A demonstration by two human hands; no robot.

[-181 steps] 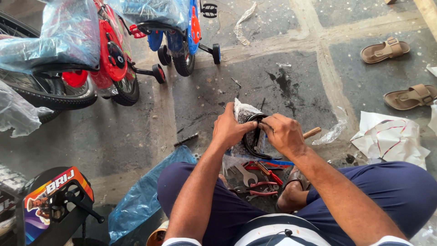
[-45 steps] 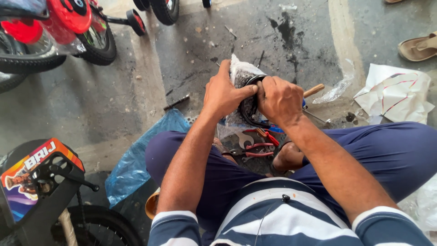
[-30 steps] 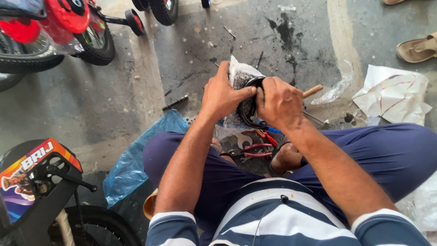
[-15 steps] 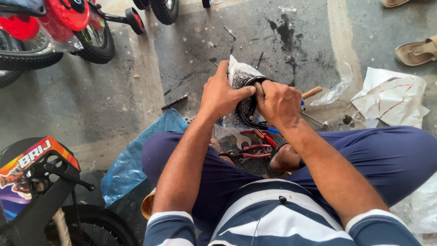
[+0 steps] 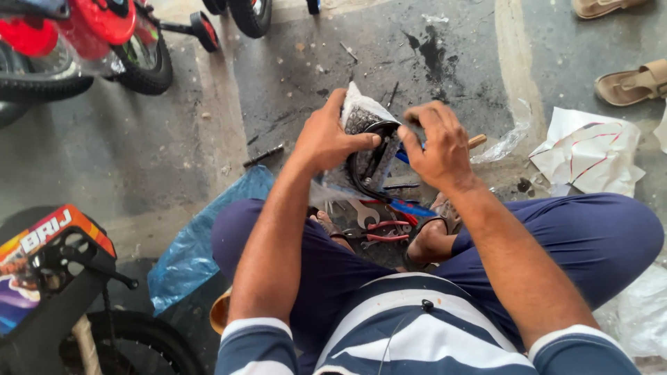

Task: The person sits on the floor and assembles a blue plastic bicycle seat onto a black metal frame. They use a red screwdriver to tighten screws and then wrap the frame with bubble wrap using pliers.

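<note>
I sit on a concrete floor with my legs folded, holding a small black curved bicycle part partly wrapped in clear plastic. My left hand grips its left side with the thumb across the black rim. My right hand clutches its right side, fingers curled over the top. Below my hands, between my feet, lie red-handled pliers and a spanner. A wooden tool handle pokes out behind my right hand.
Small red bicycles with training wheels stand at the upper left. Another bike with a colourful front plate is at the lower left. A blue plastic bag lies by my left knee, crumpled paper and sandals to the right.
My hands stay on the black part throughout, only shifting their grip slightly. The view has tilted down a little since six seconds ago; the bicycles sit further up and left.
</note>
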